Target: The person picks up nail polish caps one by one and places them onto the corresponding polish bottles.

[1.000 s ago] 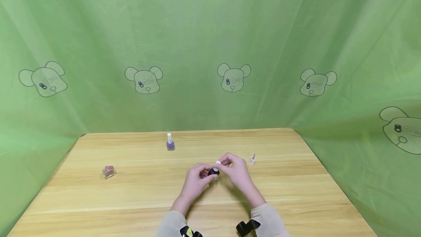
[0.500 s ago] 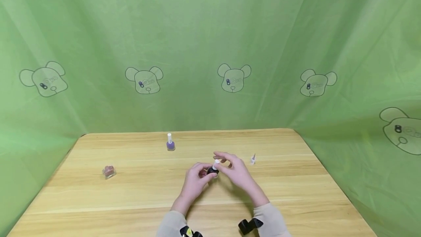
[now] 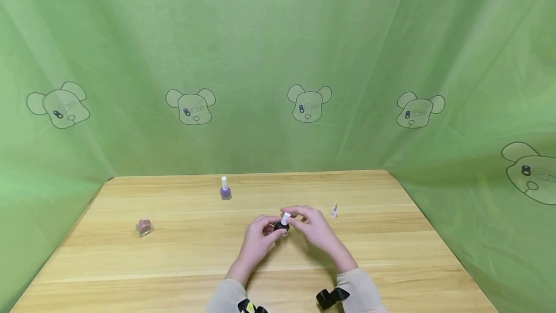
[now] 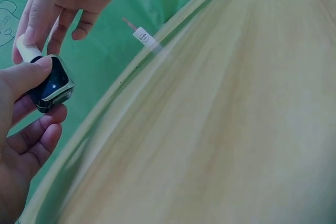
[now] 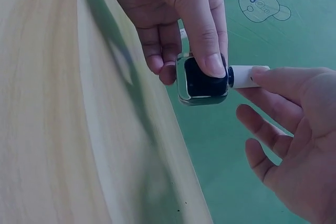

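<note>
Between thumb and fingers my left hand grips a nail polish bottle of clear glass with black polish, over the middle of the table. Its white cap sits at the bottle's mouth, and a narrow black neck shows between the two. My right hand pinches that cap between thumb and forefinger, its other fingers loosely bent. Right of the hands, another white cap stands on the table with its brush pointing up. A pink nail polish bottle without a cap lies off to the left.
A capped purple nail polish bottle stands toward the back of the wooden table. Green curtains with bear-head prints hang behind the table and on both sides.
The fingers of my right hand spread off the cap, shifted round and came back onto it. My left hand and the black bottle have stayed almost in place.
</note>
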{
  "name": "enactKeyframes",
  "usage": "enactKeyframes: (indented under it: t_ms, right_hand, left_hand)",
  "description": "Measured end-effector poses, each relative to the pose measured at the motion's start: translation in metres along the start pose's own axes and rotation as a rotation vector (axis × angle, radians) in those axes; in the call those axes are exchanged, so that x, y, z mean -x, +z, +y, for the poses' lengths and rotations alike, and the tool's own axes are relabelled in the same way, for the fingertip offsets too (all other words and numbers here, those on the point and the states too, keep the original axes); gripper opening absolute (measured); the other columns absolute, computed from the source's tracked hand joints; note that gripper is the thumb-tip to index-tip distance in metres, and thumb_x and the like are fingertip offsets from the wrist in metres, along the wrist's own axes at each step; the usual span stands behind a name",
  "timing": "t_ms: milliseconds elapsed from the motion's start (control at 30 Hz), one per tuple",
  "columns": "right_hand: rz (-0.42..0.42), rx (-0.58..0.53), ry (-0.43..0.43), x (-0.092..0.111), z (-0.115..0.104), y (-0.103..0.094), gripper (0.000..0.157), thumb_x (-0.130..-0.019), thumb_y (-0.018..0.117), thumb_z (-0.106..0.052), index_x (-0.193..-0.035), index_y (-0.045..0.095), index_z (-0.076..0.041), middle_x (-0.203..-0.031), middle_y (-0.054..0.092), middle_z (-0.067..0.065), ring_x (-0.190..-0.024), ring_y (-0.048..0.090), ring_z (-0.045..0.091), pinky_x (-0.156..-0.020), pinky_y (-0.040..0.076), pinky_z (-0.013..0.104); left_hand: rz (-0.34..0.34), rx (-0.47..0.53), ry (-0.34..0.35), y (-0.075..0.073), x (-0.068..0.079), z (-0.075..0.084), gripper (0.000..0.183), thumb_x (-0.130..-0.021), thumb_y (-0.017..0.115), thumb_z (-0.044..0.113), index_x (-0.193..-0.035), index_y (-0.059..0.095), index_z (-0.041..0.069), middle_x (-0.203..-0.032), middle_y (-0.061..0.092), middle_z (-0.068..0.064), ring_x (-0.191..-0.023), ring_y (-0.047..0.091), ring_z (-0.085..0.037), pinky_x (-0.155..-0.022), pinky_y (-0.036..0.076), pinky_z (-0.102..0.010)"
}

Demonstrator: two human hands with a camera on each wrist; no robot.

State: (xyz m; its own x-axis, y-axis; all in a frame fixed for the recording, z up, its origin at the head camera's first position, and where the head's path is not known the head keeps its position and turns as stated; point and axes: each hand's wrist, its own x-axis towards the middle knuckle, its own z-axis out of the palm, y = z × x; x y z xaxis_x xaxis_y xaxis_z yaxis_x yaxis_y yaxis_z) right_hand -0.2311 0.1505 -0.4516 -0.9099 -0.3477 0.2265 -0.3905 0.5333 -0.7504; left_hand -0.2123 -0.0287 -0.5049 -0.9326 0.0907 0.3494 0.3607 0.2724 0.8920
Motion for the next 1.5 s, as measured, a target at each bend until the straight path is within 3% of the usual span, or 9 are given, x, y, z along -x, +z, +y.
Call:
enactKeyframes:
  t_ms: [367,633,867,1100,1267,1500]
  right_hand:
    - [0.123,-0.015,0.131,-0.002,-0.004,0.007,0.012,-0.081,0.078,-0.02,-0.089,0.071,-0.015,-0.079,0.069,-0.005,-0.074,0.055,0.008,-0.066,0.046,0.019]
    - [0.211,-0.054,0.195,-0.002,-0.007,0.012,0.015,-0.077,0.081,-0.015,-0.08,0.068,-0.011,-0.069,0.066,-0.002,-0.066,0.056,0.01,-0.059,0.047,0.018]
    - [0.174,-0.082,0.164,-0.002,-0.003,0.009,0.016,-0.08,0.079,-0.021,-0.091,0.069,-0.013,-0.08,0.067,-0.001,-0.075,0.057,0.01,-0.067,0.047,0.019]
    - [0.035,-0.064,0.06,-0.002,0.0,0.0,0.034,-0.089,0.07,-0.024,-0.122,0.066,-0.017,-0.116,0.071,0.0,-0.105,0.06,0.018,-0.081,0.047,0.024]
    - [-0.026,-0.037,0.019,-0.001,0.0,-0.004,0.031,-0.09,0.069,-0.023,-0.12,0.068,-0.016,-0.121,0.07,0.002,-0.11,0.06,0.023,-0.084,0.048,0.024]
    - [0.0,-0.016,0.039,0.0,-0.001,-0.004,0.022,-0.088,0.07,-0.021,-0.11,0.072,-0.017,-0.112,0.072,0.002,-0.098,0.062,0.015,-0.078,0.048,0.021]
  left_hand:
    - [-0.009,-0.008,0.028,0.0,0.001,0.0,0.025,-0.08,0.079,0.022,-0.099,0.073,0.007,-0.09,0.067,-0.006,-0.073,0.054,-0.001,-0.066,0.052,-0.016]
    - [0.005,-0.013,0.029,0.001,0.001,0.0,0.026,-0.079,0.08,0.022,-0.1,0.073,0.009,-0.087,0.066,-0.006,-0.072,0.051,-0.001,-0.064,0.049,-0.016]
    - [0.014,-0.016,0.032,0.001,0.0,-0.001,0.026,-0.08,0.079,0.022,-0.101,0.073,0.008,-0.089,0.067,-0.006,-0.073,0.053,-0.002,-0.065,0.05,-0.016]
    - [0.033,-0.037,0.018,0.001,0.001,0.001,0.028,-0.081,0.078,0.022,-0.105,0.073,0.007,-0.087,0.067,-0.004,-0.075,0.054,-0.002,-0.068,0.052,-0.017]
    - [0.033,-0.042,0.036,0.0,0.001,0.001,0.029,-0.082,0.077,0.019,-0.107,0.073,0.006,-0.088,0.067,-0.005,-0.077,0.056,-0.003,-0.069,0.054,-0.017]
    - [0.009,-0.02,0.037,0.0,0.001,0.002,0.029,-0.083,0.076,0.018,-0.109,0.072,0.005,-0.093,0.068,-0.008,-0.081,0.062,-0.008,-0.073,0.057,-0.018]
